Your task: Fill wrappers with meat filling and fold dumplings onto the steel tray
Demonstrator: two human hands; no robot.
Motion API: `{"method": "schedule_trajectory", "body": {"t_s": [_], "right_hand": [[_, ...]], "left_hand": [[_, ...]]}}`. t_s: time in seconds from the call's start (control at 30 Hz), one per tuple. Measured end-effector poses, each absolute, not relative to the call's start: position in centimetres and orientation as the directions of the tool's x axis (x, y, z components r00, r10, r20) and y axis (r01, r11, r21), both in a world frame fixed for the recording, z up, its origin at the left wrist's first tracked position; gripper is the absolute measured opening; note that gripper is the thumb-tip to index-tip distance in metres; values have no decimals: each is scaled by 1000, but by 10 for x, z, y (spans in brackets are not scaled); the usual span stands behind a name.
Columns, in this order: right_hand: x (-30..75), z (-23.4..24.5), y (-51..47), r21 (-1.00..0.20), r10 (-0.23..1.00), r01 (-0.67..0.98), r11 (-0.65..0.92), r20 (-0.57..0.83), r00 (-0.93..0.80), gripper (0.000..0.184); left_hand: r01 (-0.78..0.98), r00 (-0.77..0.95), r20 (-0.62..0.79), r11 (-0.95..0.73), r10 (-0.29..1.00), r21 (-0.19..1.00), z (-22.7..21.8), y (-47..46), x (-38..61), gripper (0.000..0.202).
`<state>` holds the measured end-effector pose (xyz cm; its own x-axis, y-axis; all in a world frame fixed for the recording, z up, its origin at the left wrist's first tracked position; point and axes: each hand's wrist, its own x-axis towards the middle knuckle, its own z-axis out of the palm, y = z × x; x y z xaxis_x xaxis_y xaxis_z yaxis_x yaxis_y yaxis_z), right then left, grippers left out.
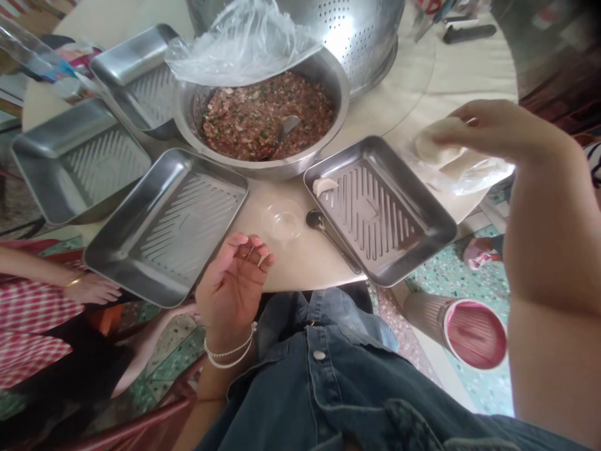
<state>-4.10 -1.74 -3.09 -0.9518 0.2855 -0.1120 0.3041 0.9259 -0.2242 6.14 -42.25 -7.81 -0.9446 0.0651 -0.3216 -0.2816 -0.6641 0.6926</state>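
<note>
My left hand [232,285] hovers palm up at the table's near edge, fingers loosely curled and apart, holding nothing, just below a small clear dish [282,222]. My right hand [488,128] reaches to the table's right side and pinches a round dumpling wrapper [434,147] off a stack lying in a clear plastic bag [474,175]. A steel bowl [323,81] of minced meat filling [263,116] with a spoon [284,128] in it sits in the middle. One folded dumpling [325,185] lies in the corner of the steel tray [422,216] on the right.
Three more steel trays [164,219] [75,163] [136,69] stand at left. A perforated colander [352,31] and a loose plastic sheet [239,44] are behind the bowl. A second spoon [323,228] lies by the right tray. Another person's hand [91,288] rests at far left. A pink bin [464,329] stands on the floor.
</note>
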Motion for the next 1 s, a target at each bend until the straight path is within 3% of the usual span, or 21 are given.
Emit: {"method": "schedule_trajectory", "body": {"t_s": [0.07, 0.3, 0.37, 0.47, 0.57, 0.67, 0.83, 1.0], "right_hand": [[-32, -24, -28, -249, 293, 298, 922, -58, -954, 38], [8, 22, -63, -150, 126, 95, 984, 220, -967, 28], [20, 30, -77, -264, 19, -46, 963, 237, -971, 29], [35, 24, -105, -637, -268, -264, 724, 94, -959, 33], [45, 2, -132, -769, -491, -305, 562, -12, -871, 22], [53, -18, -146, -814, -520, -303, 496, 1, -854, 20], [68, -18, -147, -859, -527, -289, 423, 26, -849, 23], [77, -14, -154, -824, -502, -330, 460, 65, -862, 25]], "left_hand": [[-282, -953, -285, -651, 104, 705, -79, -419, 64, 11], [-292, -934, -128, -509, 333, 810, -82, -387, 71, 19], [-285, -921, -98, -483, 377, 828, -83, -372, 70, 32], [-318, -890, -70, -502, 450, 804, -86, -350, 69, 57], [-441, -816, -112, -486, 567, 755, -93, -335, 71, 66], [-514, -788, -226, -409, 573, 754, -100, -331, 72, 59], [-561, -777, -281, -418, 563, 714, -109, -340, 71, 80], [-518, -803, -232, -450, 549, 728, -112, -342, 80, 37]]}}
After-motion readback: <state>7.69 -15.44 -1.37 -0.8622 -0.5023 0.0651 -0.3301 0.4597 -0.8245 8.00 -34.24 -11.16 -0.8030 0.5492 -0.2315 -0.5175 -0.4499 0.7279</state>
